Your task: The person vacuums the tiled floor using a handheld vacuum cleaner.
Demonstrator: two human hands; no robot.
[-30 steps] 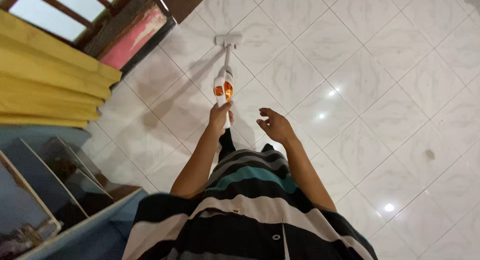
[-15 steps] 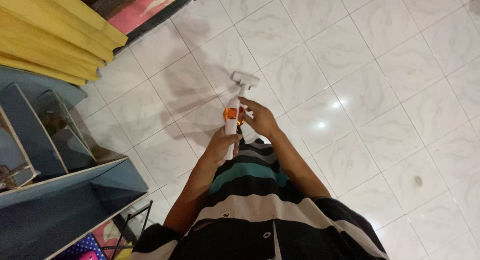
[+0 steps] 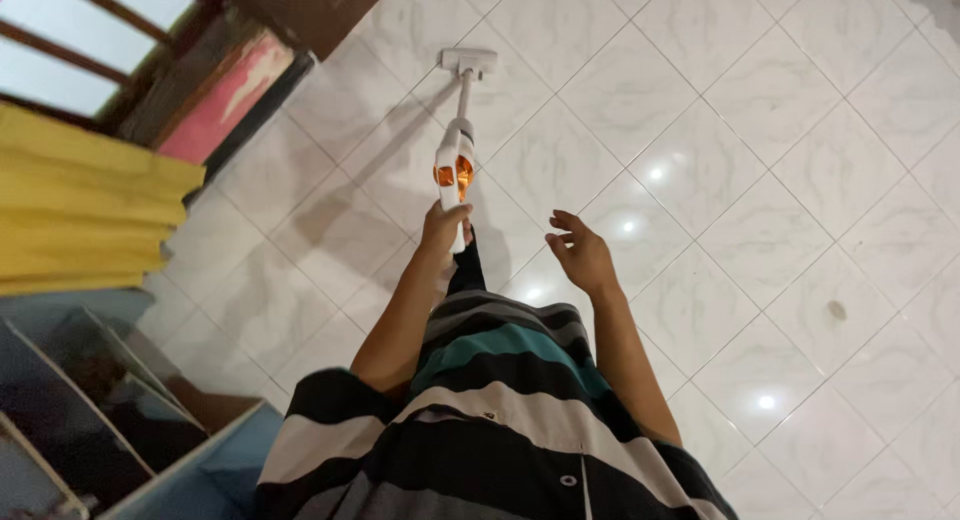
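A: Item: stick vacuum point(image 3: 455, 165), white with orange canister. Location?

B: On the tiled floor point(image 3: 760, 230); left hand point(image 3: 443, 227) fingers wrapped round its handle, right hand point(image 3: 580, 255) open, apart (holding nothing).

A: Orientation?

B: Long axis slants away, floor head point(image 3: 468, 60) pointing forward. Best handled with head flat, strokes straight.

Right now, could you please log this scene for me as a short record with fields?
Setting: white marble-look tiled floor, seen from the head camera looking down.
Left hand: closed in a grip on the handle of a white stick vacuum with an orange section.
Vacuum head: flat on the tiles, ahead of the person.
Right hand: open, fingers spread, holding nothing, apart from the vacuum.
Clothing: black, grey and teal striped shirt.
Surroundings: yellow curtain and blue shelving at the left; a dark spot on a tile at the right.
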